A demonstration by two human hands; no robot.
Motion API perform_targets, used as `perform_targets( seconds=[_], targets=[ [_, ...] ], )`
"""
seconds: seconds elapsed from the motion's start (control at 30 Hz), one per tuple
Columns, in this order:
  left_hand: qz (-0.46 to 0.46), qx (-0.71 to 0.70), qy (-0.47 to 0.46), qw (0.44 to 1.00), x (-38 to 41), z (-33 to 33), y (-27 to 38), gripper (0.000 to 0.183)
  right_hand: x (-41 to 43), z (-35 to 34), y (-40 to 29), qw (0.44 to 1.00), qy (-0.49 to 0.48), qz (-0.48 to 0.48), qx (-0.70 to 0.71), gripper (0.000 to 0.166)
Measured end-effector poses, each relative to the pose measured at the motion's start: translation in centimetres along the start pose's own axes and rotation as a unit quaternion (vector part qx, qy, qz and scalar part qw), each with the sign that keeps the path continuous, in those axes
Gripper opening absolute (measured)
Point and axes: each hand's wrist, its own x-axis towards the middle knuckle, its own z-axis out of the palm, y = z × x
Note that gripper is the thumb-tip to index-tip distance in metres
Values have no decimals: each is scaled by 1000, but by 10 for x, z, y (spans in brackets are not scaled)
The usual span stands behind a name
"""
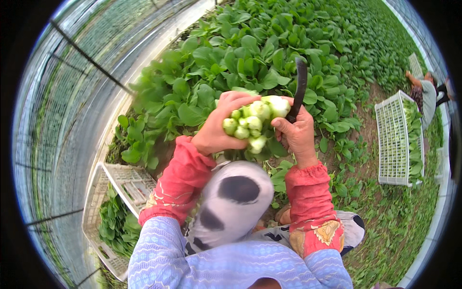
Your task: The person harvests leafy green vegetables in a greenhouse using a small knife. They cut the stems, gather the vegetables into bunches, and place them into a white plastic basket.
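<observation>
Above my raised knee, my left hand (227,123) is wrapped around a bunch of leafy greens (249,123) with pale, rounded stem ends turned up towards me. My right hand (297,132) holds a dark curved blade (300,85), its tip pointing away from me, and its fingers also touch the right side of the bunch. The handle of the blade is hidden in the palm. The leaves of the bunch hang below my hands, mostly out of sight. Directly beyond stands a dense bed of growing leafy greens (249,59).
A white plastic crate (119,184) with cut greens stands at my left. Another white crate (393,141), filled with greens, stands at the right on ground strewn with leaves. Near it is a co-worker (428,99). Plastic sheeting with dark poles (90,61) curves along the left.
</observation>
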Motion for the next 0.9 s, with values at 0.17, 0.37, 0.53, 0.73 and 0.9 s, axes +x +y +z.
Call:
perform_targets(
  seconds=[0.17,0.37,0.53,0.73,0.9],
  targets=[
    [26,-237,61,969,-28,-2,23,93,-6,50,-20,997,-44,-67,-2,40],
    [29,-163,232,959,-78,-21,62,96,-20,129,-58,980,-114,-115,-114,35],
    [-8,-161,380,911,-152,-50,82,95,-27,193,-64,966,-189,-41,-170,38],
    [-101,14,583,806,-304,-144,152,61,-27,274,-48,940,-227,-72,-243,21],
    [-164,310,728,589,-451,-187,230,55,-106,360,53,685,-586,-165,-400,20]
  ],
)
